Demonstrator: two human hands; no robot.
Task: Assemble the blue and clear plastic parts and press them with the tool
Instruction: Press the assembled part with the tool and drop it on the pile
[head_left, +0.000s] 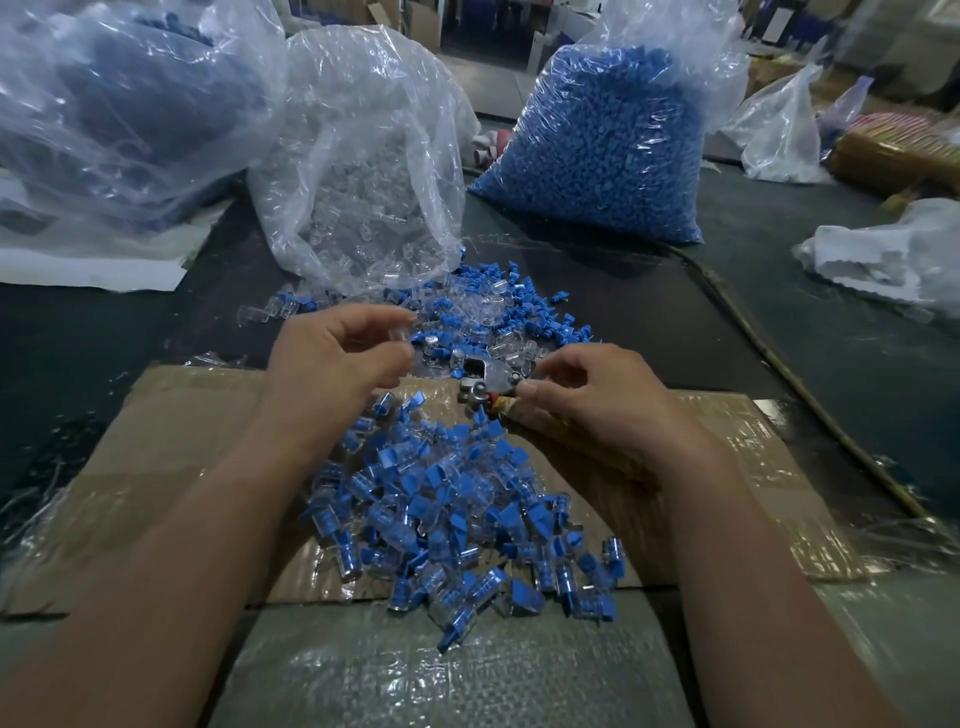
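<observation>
My left hand (337, 353) pinches a clear plastic part (399, 332) between thumb and fingers, above the table. My right hand (597, 395) has its curled fingers on the metal pressing tool (493, 379), which lies on the cardboard with its wrapped handle (571, 436) running under my palm. A pile of assembled blue-and-clear pieces (457, 519) lies between my forearms. Loose blue and clear parts (467, 306) are scattered just beyond the tool.
A bag of clear parts (363, 171) stands open at the back centre, a bag of blue parts (613, 140) to its right, another bag (114, 104) at the far left. Cardboard sheet (171, 447) covers the dark table. White plastic (893, 260) lies at right.
</observation>
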